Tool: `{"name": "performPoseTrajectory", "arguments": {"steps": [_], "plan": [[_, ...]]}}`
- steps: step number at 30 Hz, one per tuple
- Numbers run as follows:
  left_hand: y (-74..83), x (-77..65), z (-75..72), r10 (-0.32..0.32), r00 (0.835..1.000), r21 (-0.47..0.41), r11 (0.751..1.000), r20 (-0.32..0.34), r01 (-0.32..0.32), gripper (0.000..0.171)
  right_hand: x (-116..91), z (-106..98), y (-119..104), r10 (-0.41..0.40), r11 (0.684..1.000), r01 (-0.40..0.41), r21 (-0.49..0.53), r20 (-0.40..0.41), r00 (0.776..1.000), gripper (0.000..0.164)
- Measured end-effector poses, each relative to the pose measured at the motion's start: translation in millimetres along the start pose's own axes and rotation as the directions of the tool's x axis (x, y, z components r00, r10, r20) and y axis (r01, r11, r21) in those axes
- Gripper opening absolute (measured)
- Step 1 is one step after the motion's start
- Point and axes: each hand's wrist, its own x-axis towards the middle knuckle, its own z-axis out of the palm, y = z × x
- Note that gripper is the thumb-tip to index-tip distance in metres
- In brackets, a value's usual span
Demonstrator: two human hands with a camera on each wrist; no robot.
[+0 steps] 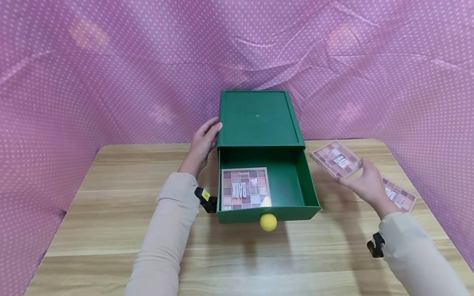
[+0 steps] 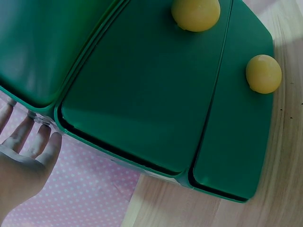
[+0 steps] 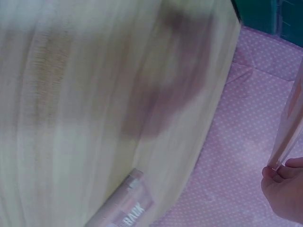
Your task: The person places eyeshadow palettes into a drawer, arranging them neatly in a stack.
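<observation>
A green drawer cabinet has its top drawer pulled out, with a yellow knob on the front. My left hand touches the cabinet's left side, thumb by the top edge; in the left wrist view its fingers reach along the side wall. An eyeshadow palette lies flat in the drawer's left half. To the right of the cabinet, my right hand pinches a second palette by its near edge, above the table. Behind that hand, a third palette lies on the table, partly hidden.
Below the open drawer, the left wrist view shows two closed drawers with yellow knobs. The wooden table ends at a pink dotted cloth hanging behind and at both sides.
</observation>
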Motion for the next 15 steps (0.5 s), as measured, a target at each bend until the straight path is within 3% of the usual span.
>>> {"name": "performPoseTrajectory", "arguments": {"steps": [15], "plan": [[-2.4,-0.8,0.4,0.011,1.0,-0.044,0.999,-0.001,-0.011,0.047,-2.9,-21.5,-21.1,0.017,1.0,-0.017,0.017,0.03,0.999,0.108]]}}
